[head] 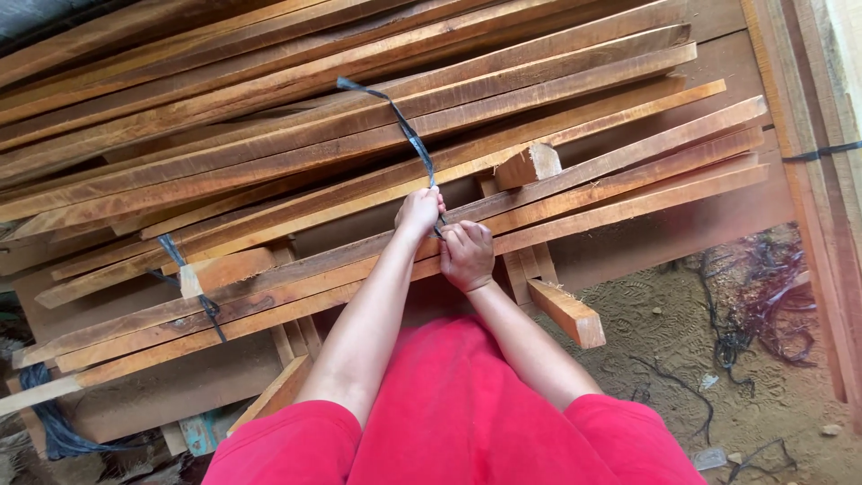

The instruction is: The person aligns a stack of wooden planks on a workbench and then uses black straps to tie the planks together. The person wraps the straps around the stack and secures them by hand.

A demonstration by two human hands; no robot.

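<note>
Both hands were closed on a dark plastic strap (409, 135) that ran up over a bundle of long wooden slats (575, 193): the left hand (418, 212) higher, the right hand (466, 255) just below. If the grip weakened, the strap could slip and the slats might spread apart.

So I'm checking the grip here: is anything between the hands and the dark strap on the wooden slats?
Nothing visible is. The left hand and the right hand are both closed directly on the dark strap, which runs up from them over the wooden slats. The hands sit side by side, touching.
</note>
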